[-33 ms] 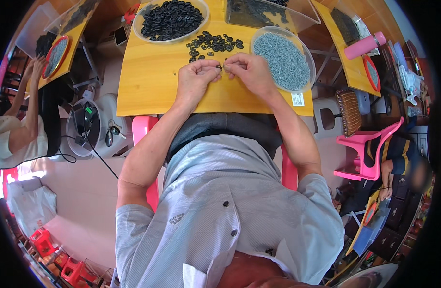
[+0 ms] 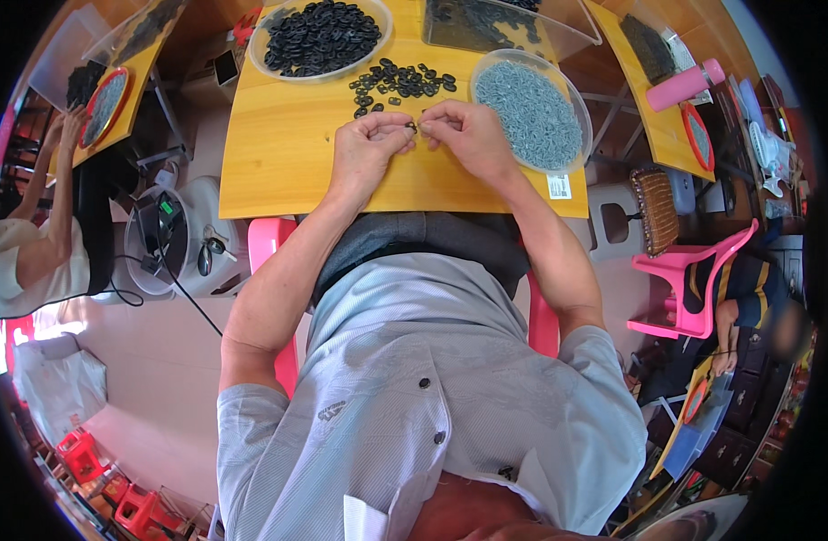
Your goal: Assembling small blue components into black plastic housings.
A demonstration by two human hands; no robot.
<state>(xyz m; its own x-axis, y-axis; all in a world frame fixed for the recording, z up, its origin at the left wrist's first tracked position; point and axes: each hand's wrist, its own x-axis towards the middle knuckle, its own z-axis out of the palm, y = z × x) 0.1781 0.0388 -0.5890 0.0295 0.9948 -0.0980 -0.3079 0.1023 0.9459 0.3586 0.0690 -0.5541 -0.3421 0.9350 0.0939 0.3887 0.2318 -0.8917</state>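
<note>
Over the front half of the yellow table point(image 2: 279, 167), my two hands meet at the fingertips. My left hand point(image 2: 367, 149) is closed in a pinch on a small black plastic piece point(image 2: 411, 127). Beside it, my right hand point(image 2: 473, 135) pinches too, its fingertips at that piece; whatever it holds is too small to make out. Just beyond lie scattered small black oval pieces with holes point(image 2: 400, 81). Many more black pieces point(image 2: 319, 38) fill a round clear tub at the far left. To the right, small silvery screw-like parts point(image 2: 529, 115) fill another round tub.
A clear rectangular box point(image 2: 441, 36) with black parts stands at the table's far edge. On the right-hand table is a pink bottle point(image 2: 685, 86). A co-worker's hands point(image 2: 69, 126) are at a red-rimmed tray on the left. A pink chair point(image 2: 694, 288) stands at right.
</note>
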